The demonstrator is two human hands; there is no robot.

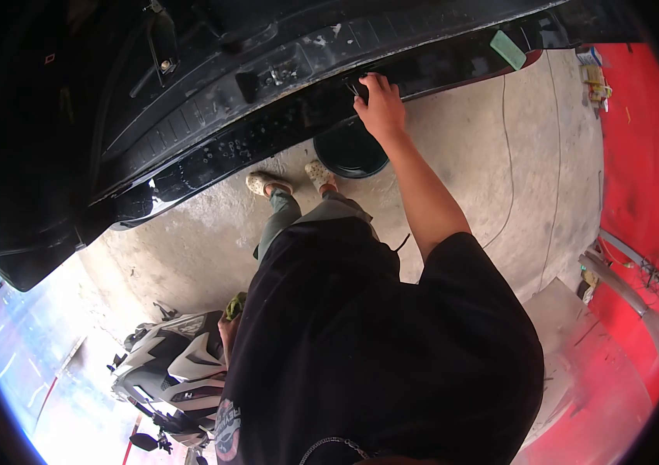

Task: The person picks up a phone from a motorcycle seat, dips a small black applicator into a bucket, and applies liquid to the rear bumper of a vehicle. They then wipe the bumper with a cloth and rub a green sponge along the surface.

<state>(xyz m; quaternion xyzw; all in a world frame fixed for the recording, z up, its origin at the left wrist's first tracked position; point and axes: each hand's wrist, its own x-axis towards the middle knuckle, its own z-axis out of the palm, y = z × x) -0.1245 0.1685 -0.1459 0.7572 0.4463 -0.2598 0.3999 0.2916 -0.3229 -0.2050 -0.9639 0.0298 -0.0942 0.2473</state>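
My right hand (pixel 382 107) rests on the glossy black car bumper (pixel 298 118), its fingers bent against the surface. Something dark seems to be under the fingertips, but I cannot make it out against the black paint. Low at my left side, partly hidden by my shirt, my left hand (pixel 229 333) is closed on a yellow-green cloth (pixel 235 305). Farther right on the bumper lies a green pad (pixel 508 49). Wet drops (pixel 229 147) dot the bumper's left part.
A dark round basin (pixel 351 151) stands on the concrete floor (pixel 461 155) below the bumper, beside my feet. Thin cables (pixel 509 147) run across the floor to the right. A motorcycle (pixel 182 360) stands behind me on the left. Red sheeting (pixel 640 155) borders the right side.
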